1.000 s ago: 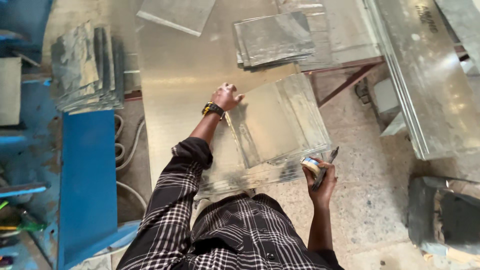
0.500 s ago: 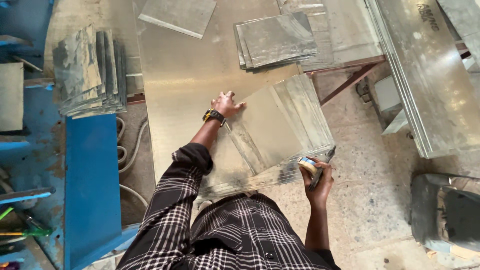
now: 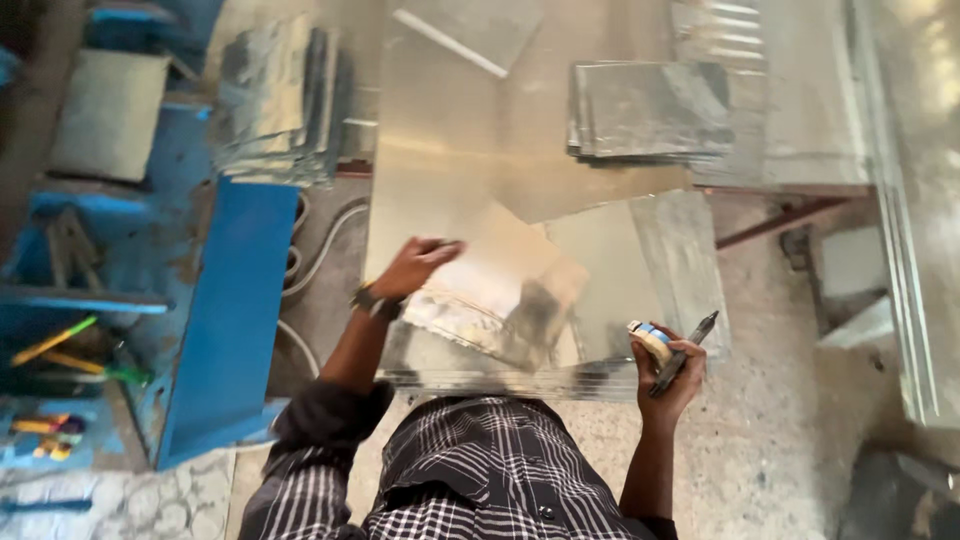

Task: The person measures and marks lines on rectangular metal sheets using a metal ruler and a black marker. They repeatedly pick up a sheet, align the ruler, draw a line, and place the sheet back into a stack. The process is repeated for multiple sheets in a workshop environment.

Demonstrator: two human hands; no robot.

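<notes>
A loose metal sheet (image 3: 500, 300) on the bench (image 3: 440, 180) is gripped at its edge by the left hand (image 3: 415, 265); a marker (image 3: 680, 355) and tape measure (image 3: 650, 340) are clenched in the right hand (image 3: 668, 375). The sheet is best lifted slowly, with fingers kept clear of sharp edges.

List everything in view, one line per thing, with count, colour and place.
Lifted metal sheet: one, shiny silver, tilted up near the table's front edge.
Large metal sheets: several, silver, flat across the table.
Small sheet stack: one, grey, upper middle of the table.
Left sheet pile: one, grey, upper left.
Long metal panels: several, silver, right edge.
Blue frame: one, blue, left of the table.
Hand tools: a few, yellow and green, lower left.
Tape measure: one, yellow and blue, in the right hand.
Marker: one, dark, in the right hand.
Wristwatch: one, dark, left wrist.
Left hand: grip on the lifted sheet's edge.
Right hand: grip around tape measure and marker.
</notes>
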